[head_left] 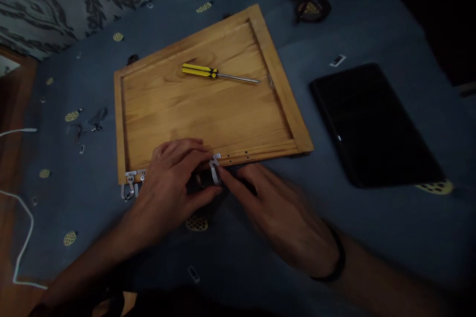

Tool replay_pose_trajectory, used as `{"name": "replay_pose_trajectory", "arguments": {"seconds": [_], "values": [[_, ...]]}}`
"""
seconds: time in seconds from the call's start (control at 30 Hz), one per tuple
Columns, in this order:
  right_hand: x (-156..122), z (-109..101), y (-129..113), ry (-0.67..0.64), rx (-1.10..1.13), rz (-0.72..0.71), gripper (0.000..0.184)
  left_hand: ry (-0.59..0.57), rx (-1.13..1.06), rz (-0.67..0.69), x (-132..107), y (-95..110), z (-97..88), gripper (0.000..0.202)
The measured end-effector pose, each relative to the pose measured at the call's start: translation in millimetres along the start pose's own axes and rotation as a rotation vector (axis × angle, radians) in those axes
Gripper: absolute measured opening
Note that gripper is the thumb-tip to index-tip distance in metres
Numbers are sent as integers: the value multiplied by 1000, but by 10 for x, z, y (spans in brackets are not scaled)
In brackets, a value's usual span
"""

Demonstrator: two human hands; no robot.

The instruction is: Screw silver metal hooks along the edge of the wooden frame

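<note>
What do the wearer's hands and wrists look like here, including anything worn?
Both the left hand and the right hand are ungloved. A plain, narrow dark band circles the right wrist. Sleeves can't be judged at the dark frame edges.

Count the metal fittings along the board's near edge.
3 visible: left-corner fitting, neighbouring fitting beside the left hand, third fitting at its fingers; that hand may hide others.
</note>
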State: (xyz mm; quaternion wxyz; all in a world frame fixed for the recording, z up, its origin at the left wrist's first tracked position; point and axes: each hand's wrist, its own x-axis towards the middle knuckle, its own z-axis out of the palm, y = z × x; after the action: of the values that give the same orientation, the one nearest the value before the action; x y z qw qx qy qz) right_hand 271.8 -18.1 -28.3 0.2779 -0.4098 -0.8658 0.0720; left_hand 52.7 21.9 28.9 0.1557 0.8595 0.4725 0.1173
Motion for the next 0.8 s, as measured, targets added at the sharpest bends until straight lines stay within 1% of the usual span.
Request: {"name": "replay_pose_trajectory", "arguments": {"seconds": [0.27,0.53,0.63,0.8], "values": [[19,-15,-8,1,-23,4,41,-4,-5,-9,1,-1,3,31],[22,7,-11,-5,-41,-20,37,4,11,16,6,0,-8,29],[21,-9,-3,-17,-35,-22,38,-16,18,14,12,3,-14,29],[20,-22,-10,-25,-47,-10,41,0,17,4,4,-4,-11,30]]}}
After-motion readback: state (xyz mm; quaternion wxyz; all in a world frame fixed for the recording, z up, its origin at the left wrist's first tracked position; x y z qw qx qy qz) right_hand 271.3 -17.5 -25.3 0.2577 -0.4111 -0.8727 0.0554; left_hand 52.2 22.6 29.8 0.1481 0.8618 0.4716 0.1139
